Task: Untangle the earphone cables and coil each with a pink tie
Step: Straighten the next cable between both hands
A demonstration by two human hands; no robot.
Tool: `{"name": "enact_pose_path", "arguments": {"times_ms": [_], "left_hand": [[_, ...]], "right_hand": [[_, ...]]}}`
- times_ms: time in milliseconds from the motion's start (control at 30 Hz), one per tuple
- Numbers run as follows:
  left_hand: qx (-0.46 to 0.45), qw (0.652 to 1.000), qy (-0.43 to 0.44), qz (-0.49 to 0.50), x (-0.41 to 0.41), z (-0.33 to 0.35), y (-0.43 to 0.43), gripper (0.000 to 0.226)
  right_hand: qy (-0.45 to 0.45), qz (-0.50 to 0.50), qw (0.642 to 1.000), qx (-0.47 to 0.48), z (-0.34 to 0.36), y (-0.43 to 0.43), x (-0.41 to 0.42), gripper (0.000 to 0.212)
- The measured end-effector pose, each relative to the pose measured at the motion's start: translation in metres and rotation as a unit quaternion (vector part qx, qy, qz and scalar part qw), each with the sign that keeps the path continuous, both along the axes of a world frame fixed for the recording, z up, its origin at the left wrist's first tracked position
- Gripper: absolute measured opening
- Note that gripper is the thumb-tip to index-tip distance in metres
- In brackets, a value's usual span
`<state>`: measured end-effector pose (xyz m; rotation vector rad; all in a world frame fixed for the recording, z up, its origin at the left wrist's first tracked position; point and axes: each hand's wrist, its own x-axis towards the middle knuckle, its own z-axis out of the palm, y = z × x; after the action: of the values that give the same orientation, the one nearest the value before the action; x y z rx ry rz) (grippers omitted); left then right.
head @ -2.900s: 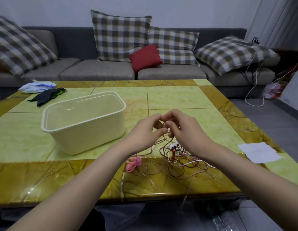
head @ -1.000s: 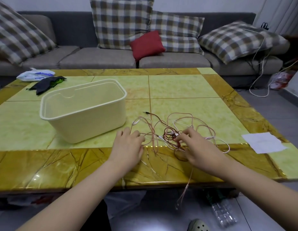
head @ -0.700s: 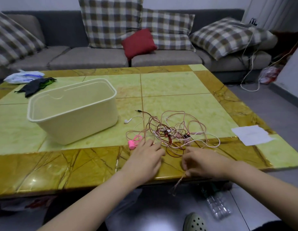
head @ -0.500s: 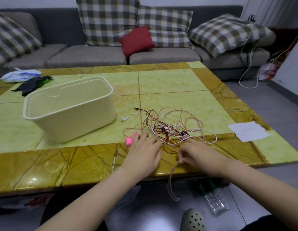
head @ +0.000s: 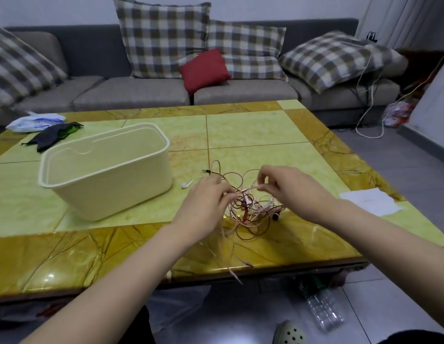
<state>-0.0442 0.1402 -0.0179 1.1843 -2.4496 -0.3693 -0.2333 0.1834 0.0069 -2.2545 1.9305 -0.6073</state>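
Tangle of earphone cables [head: 250, 212] sits on the near part of the table [head: 253, 130], right of the cream tub [head: 104, 170], with loose ends trailing over the near edge. The left hand [head: 206, 202] has its fingers curled into the left side of the knot, gripping a few strands. The right hand [head: 290, 187] is raised just above the knot and pinches one pale strand between thumb and forefinger. A white earbud [head: 185, 185] and a dark plug [head: 206, 171] lie free on the far-left side. These wires look very light, limp and thin, so they should slide through loops easily but tighten into knots if tugged. The joints at bud and plug are probably the weak spots. A free end seems the best place to take hold, feeding it back through while the other hand steadies the mass. No pink tie shows.
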Motion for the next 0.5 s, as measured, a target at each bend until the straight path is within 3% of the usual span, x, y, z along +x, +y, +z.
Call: {"name": "enact_pose_path", "arguments": {"times_ms": [300,367,500], "left_hand": [[0.022,0.999,0.021,0.041,0.010,0.013,-0.011,0.022],[0.037,0.998,0.037,0.035,0.009,0.012,-0.010,0.021],[0.044,0.996,0.073,0.006,0.010,0.016,-0.012,0.019]], "right_hand": [[-0.101,-0.118,0.975,-0.161,0.035,-0.038,-0.005,0.010],[-0.087,-0.130,0.977,-0.146,0.032,-0.043,0.002,0.011],[0.020,-0.109,0.994,-0.019,0.013,-0.041,0.016,0.021]]}}
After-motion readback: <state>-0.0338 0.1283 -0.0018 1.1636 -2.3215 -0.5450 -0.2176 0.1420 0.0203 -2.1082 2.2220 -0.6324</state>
